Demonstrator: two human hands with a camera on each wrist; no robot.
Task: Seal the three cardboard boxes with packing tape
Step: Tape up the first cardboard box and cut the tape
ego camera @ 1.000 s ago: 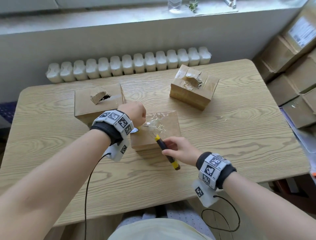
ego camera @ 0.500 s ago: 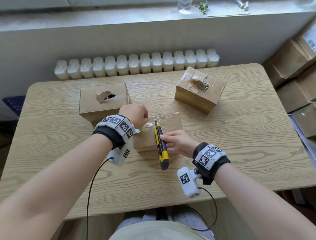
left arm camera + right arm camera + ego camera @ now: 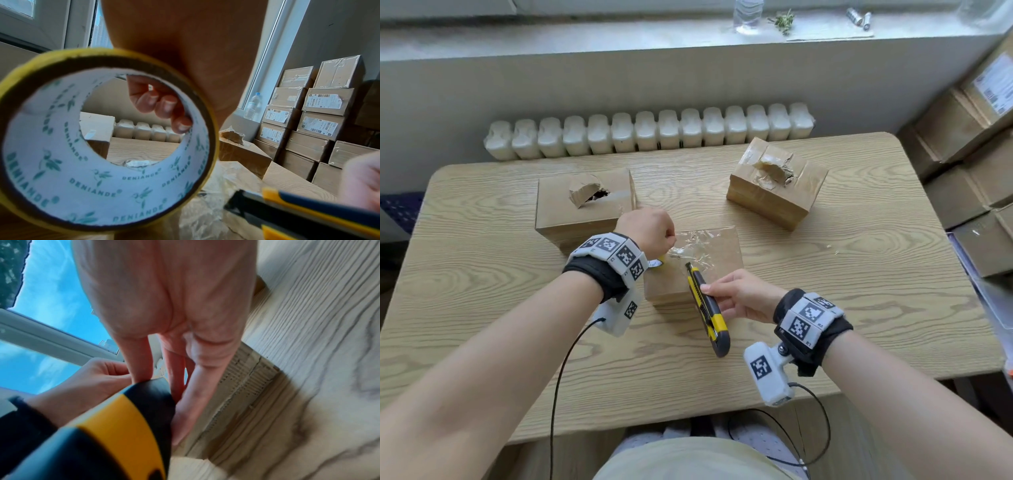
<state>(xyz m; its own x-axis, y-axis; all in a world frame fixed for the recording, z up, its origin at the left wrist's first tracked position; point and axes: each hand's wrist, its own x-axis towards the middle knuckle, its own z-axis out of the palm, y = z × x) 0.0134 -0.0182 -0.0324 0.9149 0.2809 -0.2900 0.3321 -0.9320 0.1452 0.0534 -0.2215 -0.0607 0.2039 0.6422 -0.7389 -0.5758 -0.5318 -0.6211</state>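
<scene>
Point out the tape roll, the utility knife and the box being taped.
tape roll (image 3: 88, 183), left wrist view, on the white printed inner core.
utility knife (image 3: 707, 308), head view, on the middle of its yellow and black handle.
box being taped (image 3: 722, 255), head view, on its top face, right of the crinkled clear tape.

The right hand (image 3: 739, 296) now holds the yellow-and-black box cutter (image 3: 707, 306) lengthwise along the near box (image 3: 717, 246) — a second ago the tool angled down toward the table (image 3: 859, 274) edge, its tip at the crumpled clear tape (image 3: 693, 248). The wrist has rolled over — its camera mount now hangs below the forearm.
</scene>
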